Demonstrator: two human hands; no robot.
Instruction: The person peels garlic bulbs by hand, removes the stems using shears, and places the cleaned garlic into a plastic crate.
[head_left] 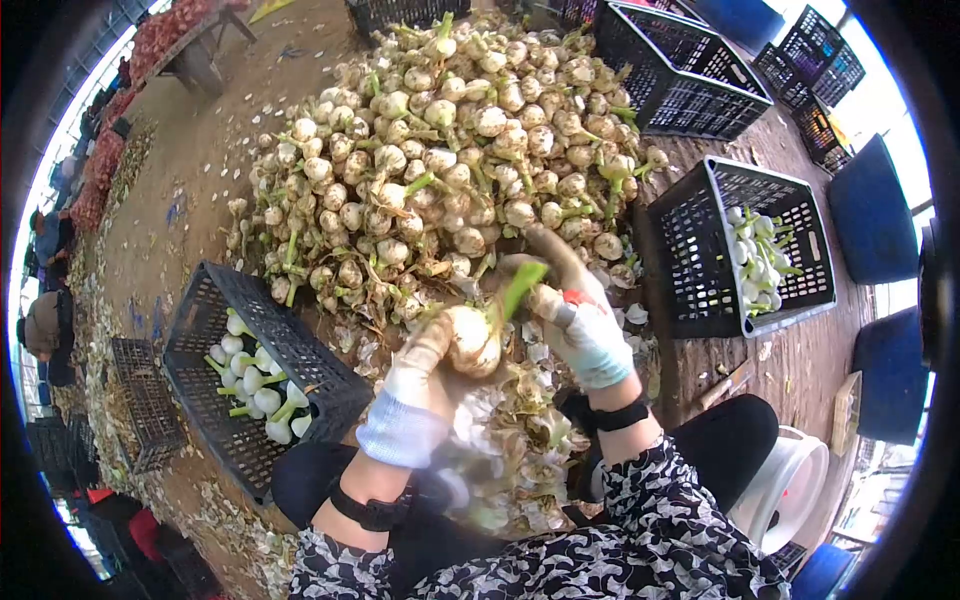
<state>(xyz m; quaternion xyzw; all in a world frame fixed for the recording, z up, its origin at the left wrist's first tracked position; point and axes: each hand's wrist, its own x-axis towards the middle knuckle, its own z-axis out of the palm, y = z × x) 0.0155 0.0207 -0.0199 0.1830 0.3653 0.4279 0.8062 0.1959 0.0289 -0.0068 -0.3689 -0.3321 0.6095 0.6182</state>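
Note:
A garlic bulb (474, 345) with dirty, papery outer skin and a cut green stem (522, 288) is in my left hand (418, 372), its gloved fingers closed round the left side. My right hand (585, 325), also gloved, is just right of the stem, with fingers stretched forward and apart from the thumb, slightly blurred. Something red shows on the back of that glove. Behind both hands rises a large heap of unpeeled garlic (440, 150) with roots and stems. Loose peelings (500, 440) lie below, between my knees.
At left, a tilted black crate (330, 385) holds peeled white garlic (262, 385). Another black crate (690, 290) at right holds more white bulbs (760, 260). Further crates (690, 75) stand behind the heap. A white bucket (800, 480) is beside my right knee; blue tubs (875, 215) line the right side.

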